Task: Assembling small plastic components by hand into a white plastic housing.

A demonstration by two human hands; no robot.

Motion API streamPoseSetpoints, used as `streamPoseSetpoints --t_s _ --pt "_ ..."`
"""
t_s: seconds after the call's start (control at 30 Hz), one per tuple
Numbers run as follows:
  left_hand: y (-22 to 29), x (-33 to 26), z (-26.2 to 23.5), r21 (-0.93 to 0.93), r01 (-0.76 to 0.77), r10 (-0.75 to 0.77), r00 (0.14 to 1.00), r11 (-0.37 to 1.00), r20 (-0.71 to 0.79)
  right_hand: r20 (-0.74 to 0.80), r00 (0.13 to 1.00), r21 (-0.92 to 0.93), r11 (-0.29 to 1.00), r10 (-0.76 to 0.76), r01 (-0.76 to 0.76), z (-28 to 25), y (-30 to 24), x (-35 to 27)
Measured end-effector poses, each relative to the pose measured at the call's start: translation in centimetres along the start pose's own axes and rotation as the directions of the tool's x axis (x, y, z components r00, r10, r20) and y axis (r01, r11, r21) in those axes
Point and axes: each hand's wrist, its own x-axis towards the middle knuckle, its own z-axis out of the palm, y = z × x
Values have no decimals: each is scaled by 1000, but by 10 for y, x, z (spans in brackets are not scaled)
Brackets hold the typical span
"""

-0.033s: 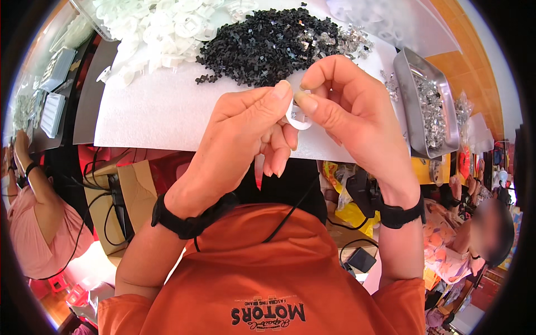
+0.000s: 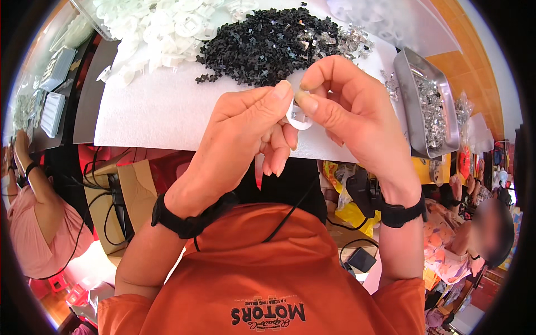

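Both hands meet above the front part of the white work surface. Between them is a small round white plastic part (image 2: 298, 118), with some shiny metal showing inside its ring. My left hand (image 2: 245, 123) is closed on the part's left side with thumb and forefinger. At the upper right, my right hand (image 2: 354, 111) is closed too, its thumb and forefinger pinched together at the part's top edge; fingertips hide what lies between them. Just beyond the hands spreads a heap of small black cross-shaped pieces (image 2: 251, 47), with shiny metal pieces (image 2: 349, 42) mixed in at its right.
White round plastic parts (image 2: 162, 28) are piled at the back left. A metal tray (image 2: 402, 78) of small shiny metal pieces stands at the right edge. An open cardboard box (image 2: 139, 187) with black cables sits below the table. Other people are seated on both sides.
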Motion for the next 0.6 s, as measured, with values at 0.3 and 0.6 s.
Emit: streamPoseSetpoints --t_s 0.3,0.6 --pt "-1 -1 1 75 -41 39 999 996 29 169 964 262 933 208 -247 -7 -2 0" --pt "-5 -2 -1 40 -75 72 995 996 65 -13 999 54 998 45 -45 7 4 -9"
